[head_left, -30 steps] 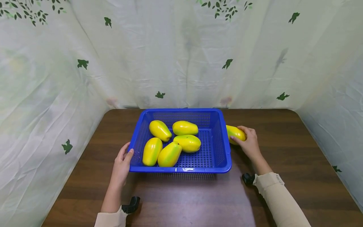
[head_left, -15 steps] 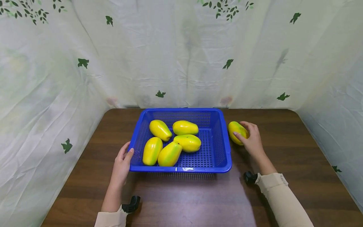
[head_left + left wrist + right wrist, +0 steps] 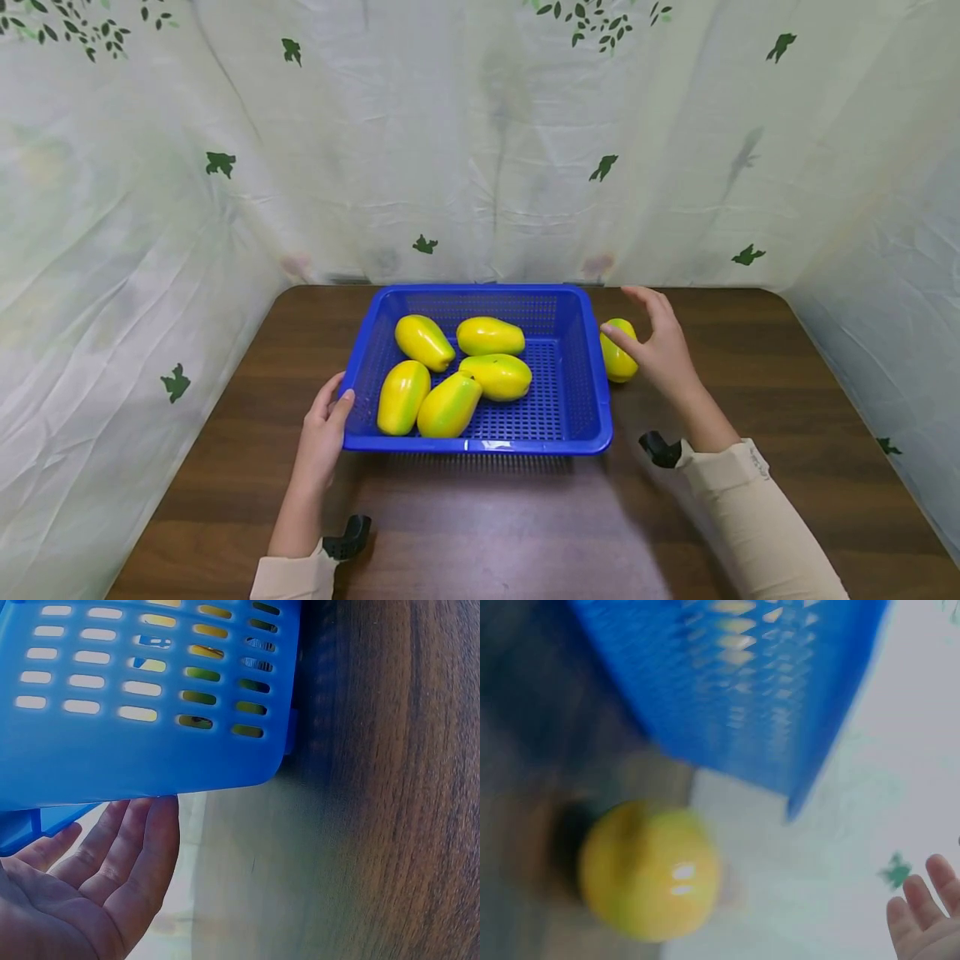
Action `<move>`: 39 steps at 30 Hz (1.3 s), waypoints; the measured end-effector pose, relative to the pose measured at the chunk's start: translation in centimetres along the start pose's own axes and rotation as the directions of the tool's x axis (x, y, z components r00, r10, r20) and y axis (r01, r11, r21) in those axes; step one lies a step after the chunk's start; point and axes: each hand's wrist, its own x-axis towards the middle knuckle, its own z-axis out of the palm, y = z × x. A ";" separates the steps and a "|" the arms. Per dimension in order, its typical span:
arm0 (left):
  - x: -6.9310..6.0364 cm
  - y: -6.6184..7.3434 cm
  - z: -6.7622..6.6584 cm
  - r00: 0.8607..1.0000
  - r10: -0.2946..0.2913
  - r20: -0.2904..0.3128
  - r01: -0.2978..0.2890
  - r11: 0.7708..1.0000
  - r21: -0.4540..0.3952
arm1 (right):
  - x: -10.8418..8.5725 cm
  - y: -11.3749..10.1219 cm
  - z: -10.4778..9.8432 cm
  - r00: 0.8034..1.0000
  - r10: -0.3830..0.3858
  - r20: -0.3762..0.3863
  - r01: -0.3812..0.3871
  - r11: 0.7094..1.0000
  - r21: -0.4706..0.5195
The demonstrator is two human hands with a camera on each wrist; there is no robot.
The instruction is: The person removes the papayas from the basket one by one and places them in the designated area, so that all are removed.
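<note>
A blue plastic basket (image 3: 480,447) with slotted walls stands on the table, with several yellow-green papayas (image 3: 495,377) lying in its left and middle part. My left hand (image 3: 324,433) holds the basket's left edge, the thumb at the rim; in the left wrist view its fingers (image 3: 154,855) touch the outer wall. Outside the basket's right wall lies one more papaya (image 3: 618,354) on the table. Just to the right of and above it, my right hand (image 3: 660,346) is spread with nothing in it. The right wrist view shows this papaya (image 3: 649,870) blurred, apart from the fingers (image 3: 922,907).
The brown wooden table (image 3: 480,525) ends at the back against a pale curtain (image 3: 480,167) printed with leaves and birds. More curtain hangs on both sides. A black camera mount sits at each wrist, below beige sleeves (image 3: 757,517).
The right hand has let go of the papaya beside the basket and risen off it, fingers spreading. That papaya was turned and now lies more lengthwise. The left hand and basket stay put.
</note>
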 end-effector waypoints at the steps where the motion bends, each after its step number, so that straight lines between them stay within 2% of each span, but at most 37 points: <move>1: 0.0 0.0 0.0 1.000 0.000 0.000 0.000 1.000 0.003 | 0.2 -0.7 0.1 1.000 -0.009 0.017 0.009 1.000 0.006; 6: 0.1 0.0 0.0 1.000 0.007 -0.003 -0.007 1.000 0.012 | 1.3 -3.4 1.2 0.992 -0.080 0.094 0.080 0.997 0.009; 11: 0.1 0.0 0.0 1.000 0.006 0.002 -0.006 1.000 0.012 | 2.4 -4.8 2.5 0.970 -0.142 0.197 0.147 0.989 -0.010; 15: 0.0 0.0 -0.1 1.000 0.002 0.001 -0.002 1.000 0.011 | 3.0 -5.5 3.1 0.955 -0.132 0.266 0.142 0.990 -0.021; 19: 0.0 0.0 -0.1 1.000 -0.003 -0.004 0.003 1.000 0.011 | 3.5 -6.2 3.8 0.945 -0.149 0.290 0.153 0.988 0.006; 24: 0.1 -0.1 -0.1 1.000 0.004 -0.016 -0.004 1.000 0.019 | 3.8 -6.3 5.3 0.921 -0.146 0.362 0.147 0.989 0.026; 28: 0.1 -0.2 -0.1 1.000 0.009 -0.025 -0.009 1.000 0.019 | 4.0 -6.1 6.7 0.887 -0.156 0.435 0.136 0.988 0.077; 32: 0.0 -0.2 -0.1 0.999 0.011 -0.030 -0.011 1.000 0.020 | 4.2 -5.7 8.0 0.845 -0.144 0.514 0.102 0.989 0.110; 39: 0.1 -0.2 0.1 0.999 0.017 -0.035 -0.016 1.000 0.021 | 4.0 -4.4 10.0 0.754 -0.056 0.654 -0.015 0.995 0.102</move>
